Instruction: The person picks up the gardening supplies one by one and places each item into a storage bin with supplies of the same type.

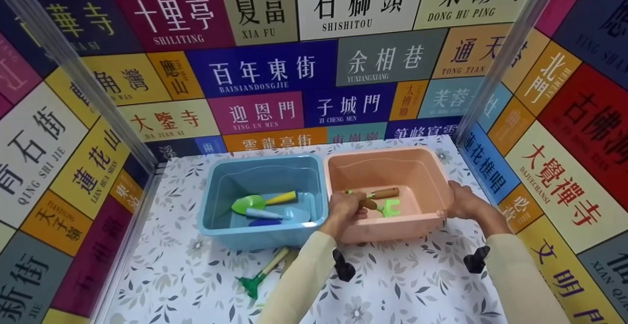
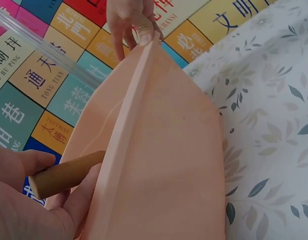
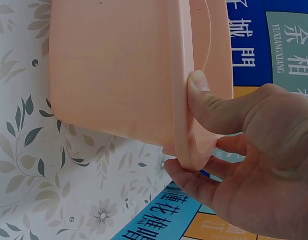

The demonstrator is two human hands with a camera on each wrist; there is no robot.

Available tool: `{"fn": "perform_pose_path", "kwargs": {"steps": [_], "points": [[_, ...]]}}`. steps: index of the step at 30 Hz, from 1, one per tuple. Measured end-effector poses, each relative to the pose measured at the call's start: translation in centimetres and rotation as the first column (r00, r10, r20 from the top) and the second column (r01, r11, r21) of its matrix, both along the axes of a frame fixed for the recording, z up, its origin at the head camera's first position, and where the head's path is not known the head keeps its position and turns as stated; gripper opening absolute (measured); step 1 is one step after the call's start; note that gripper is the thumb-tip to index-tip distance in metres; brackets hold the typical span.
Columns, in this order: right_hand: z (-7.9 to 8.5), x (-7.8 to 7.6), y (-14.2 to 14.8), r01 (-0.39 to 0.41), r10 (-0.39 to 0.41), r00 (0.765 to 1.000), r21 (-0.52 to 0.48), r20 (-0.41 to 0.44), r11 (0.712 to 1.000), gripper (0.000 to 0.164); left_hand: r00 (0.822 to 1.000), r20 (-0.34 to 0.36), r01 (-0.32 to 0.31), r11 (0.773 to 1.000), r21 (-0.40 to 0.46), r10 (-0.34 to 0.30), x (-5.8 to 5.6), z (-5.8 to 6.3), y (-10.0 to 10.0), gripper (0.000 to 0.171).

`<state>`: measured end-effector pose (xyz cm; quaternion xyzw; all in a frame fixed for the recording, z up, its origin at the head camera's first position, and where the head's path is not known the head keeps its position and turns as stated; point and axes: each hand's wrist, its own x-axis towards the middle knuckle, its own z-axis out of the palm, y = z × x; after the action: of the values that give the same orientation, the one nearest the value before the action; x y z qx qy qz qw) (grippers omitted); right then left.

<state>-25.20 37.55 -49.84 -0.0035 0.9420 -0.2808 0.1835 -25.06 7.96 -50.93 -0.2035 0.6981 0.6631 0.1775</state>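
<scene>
My left hand (image 1: 343, 211) is at the near left corner of the peach plastic bin (image 1: 392, 229), pinching the wooden handle (image 2: 66, 175) of a small toy rake between thumb and fingers. The light green rake head (image 1: 391, 208) is low inside the bin. Beyond it lies another tool with a wooden handle (image 1: 386, 193). At the bin's right end, my right hand (image 3: 263, 150) grips the rim (image 3: 181, 90), thumb on the near side and fingers curled beneath the corner.
A blue bin (image 1: 265, 238) stands against the peach one, holding a green shovel (image 1: 248, 204) with a yellow handle, a light blue shovel (image 1: 296, 214) and a dark blue piece (image 1: 265, 222). A green rake (image 1: 251, 284) lies on the floral tabletop (image 1: 181, 270) beside the left sleeve. Sign-covered walls surround the table.
</scene>
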Motion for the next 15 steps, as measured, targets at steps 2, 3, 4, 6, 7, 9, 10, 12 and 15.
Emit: {"fn": "perform_pose_path", "kwargs": {"steps": [2,3,4,6,7,9,10,12,15], "points": [[0.1,0.0,0.0,-0.011,0.011,1.000,-0.004,-0.009,1.000,0.102,0.999,-0.009,0.051,0.998,-0.040,-0.052,-0.1,-0.1,0.0,0.027],[0.1,0.0,0.0,-0.009,0.009,1.000,-0.007,-0.007,1.000,0.103,0.997,-0.010,0.072,0.996,-0.056,-0.072,-0.1,-0.1,0.0,0.028],[0.1,0.0,0.0,-0.009,0.009,1.000,-0.009,-0.004,1.000,0.102,0.996,-0.010,0.085,0.994,-0.065,-0.086,-0.2,-0.1,0.0,0.028],[0.0,0.0,0.0,-0.006,0.006,1.000,-0.005,0.006,1.000,0.103,0.994,-0.007,0.112,0.989,-0.095,-0.113,-0.4,-0.2,-0.1,0.028],[0.0,0.0,0.0,-0.003,0.003,1.000,-0.004,0.011,1.000,0.103,0.992,-0.002,0.122,0.987,-0.108,-0.123,-0.6,-0.2,-0.1,0.028],[0.0,-0.1,0.0,-0.002,0.002,1.000,-0.003,0.012,1.000,0.103,0.989,0.000,0.145,0.979,-0.144,-0.146,-0.8,-0.3,-0.1,0.026],[0.0,-0.1,0.0,-0.006,0.006,1.000,-0.001,0.009,1.000,0.103,0.987,-0.006,0.157,0.972,-0.173,-0.161,-0.9,-0.4,-0.1,0.025],[-0.1,-0.1,0.1,-0.009,0.009,1.000,-0.002,-0.002,1.000,0.103,0.980,-0.022,0.186,0.952,-0.245,-0.197,-1.1,-0.6,-0.1,0.024],[-0.1,0.0,0.1,-0.021,0.021,0.999,0.005,-0.029,1.000,0.100,0.968,-0.049,0.217,0.920,-0.327,-0.246,-1.1,-0.8,-0.1,0.022]]}}
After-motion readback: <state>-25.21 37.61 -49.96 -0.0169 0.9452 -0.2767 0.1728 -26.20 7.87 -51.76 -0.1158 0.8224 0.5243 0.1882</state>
